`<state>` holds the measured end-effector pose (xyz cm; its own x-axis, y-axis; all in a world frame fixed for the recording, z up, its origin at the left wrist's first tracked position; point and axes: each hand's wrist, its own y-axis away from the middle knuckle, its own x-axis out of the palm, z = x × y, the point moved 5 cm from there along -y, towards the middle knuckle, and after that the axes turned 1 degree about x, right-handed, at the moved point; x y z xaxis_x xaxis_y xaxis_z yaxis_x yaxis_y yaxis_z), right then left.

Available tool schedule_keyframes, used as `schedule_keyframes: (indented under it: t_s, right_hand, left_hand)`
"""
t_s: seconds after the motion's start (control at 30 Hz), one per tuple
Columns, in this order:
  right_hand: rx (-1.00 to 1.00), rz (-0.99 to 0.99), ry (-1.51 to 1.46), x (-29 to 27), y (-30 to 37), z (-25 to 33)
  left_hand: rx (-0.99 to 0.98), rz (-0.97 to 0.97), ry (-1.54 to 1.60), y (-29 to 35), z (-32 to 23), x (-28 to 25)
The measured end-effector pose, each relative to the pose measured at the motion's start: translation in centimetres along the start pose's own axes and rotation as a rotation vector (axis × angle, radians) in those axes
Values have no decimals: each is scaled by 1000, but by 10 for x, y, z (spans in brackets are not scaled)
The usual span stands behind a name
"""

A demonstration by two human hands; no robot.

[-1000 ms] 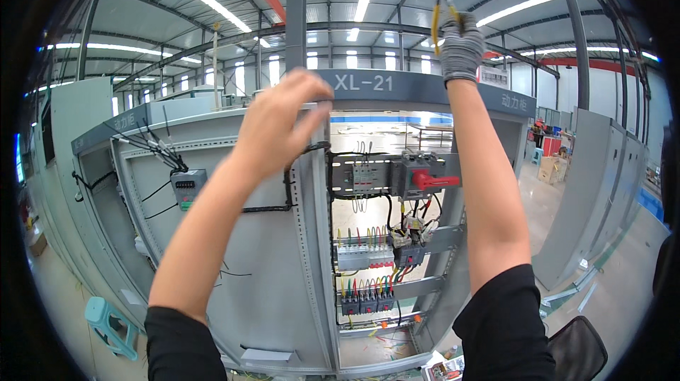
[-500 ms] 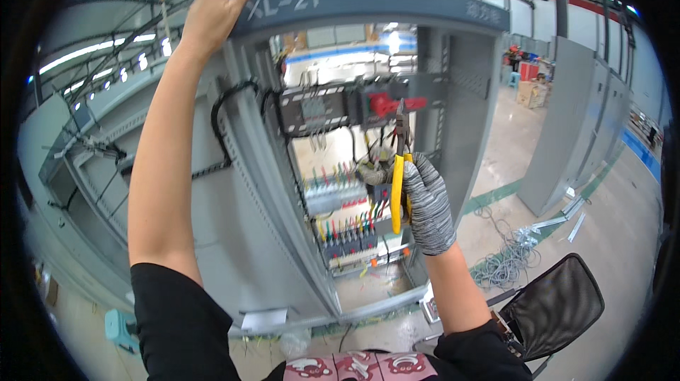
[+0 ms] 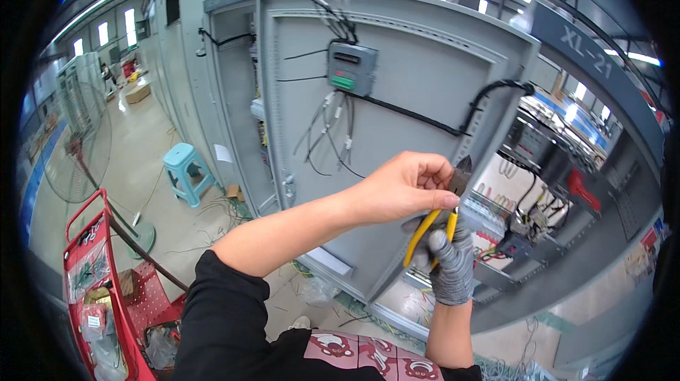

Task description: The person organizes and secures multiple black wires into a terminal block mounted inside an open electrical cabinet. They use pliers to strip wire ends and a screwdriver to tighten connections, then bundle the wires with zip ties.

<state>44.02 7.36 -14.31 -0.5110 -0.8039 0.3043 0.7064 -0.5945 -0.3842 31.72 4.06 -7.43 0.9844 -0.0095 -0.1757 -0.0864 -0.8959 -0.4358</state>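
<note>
Pliers [image 3: 450, 222] with yellow handles stand jaws-up in front of the cabinet door. My right hand [image 3: 453, 259], in a grey knitted glove, is closed around their handles. Bare and reaching across from the left, my left hand [image 3: 409, 184] has its fingers curled at the metal head, the thumb lying against it near the pivot. Its fingertips are partly hidden. Behind both hands is a grey cabinet door [image 3: 404, 133], carrying a small grey module [image 3: 352, 68] with a green connector and loose wires hanging below.
The open cabinet frame [image 3: 602, 62] stands to the right, with wired breakers and a red handle [image 3: 584, 191] inside. At left are a red tool cart [image 3: 106, 239], a blue stool [image 3: 188, 172] and a standing fan [image 3: 74, 144]. Wire scraps and a plastic bag [image 3: 316, 290] lie on the floor.
My view has swung left toward the door. My left hand has left the cabinet's top edge and come down to the pliers. The pliers have moved away from the red handle, still in my right hand.
</note>
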Motion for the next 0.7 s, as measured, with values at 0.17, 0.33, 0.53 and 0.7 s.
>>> schedule_keyframes:
  t_s: [0.17, 0.33, 0.53, 0.7]
  right_hand:
    - [195, 363, 120, 51, -51, -53]
    - [230, 257, 93, 107, -108, -84]
    - [265, 407, -245, 193, -212, -141]
    - [147, 216, -330, 219, -281, -164]
  left_hand:
    - [10, -74, -285, 38, -13, -53]
    - [452, -523, -851, 57, -52, -165]
    - [538, -587, -1357, 29, -61, -281]
    - [557, -383, -1387, 3, -61, -318]
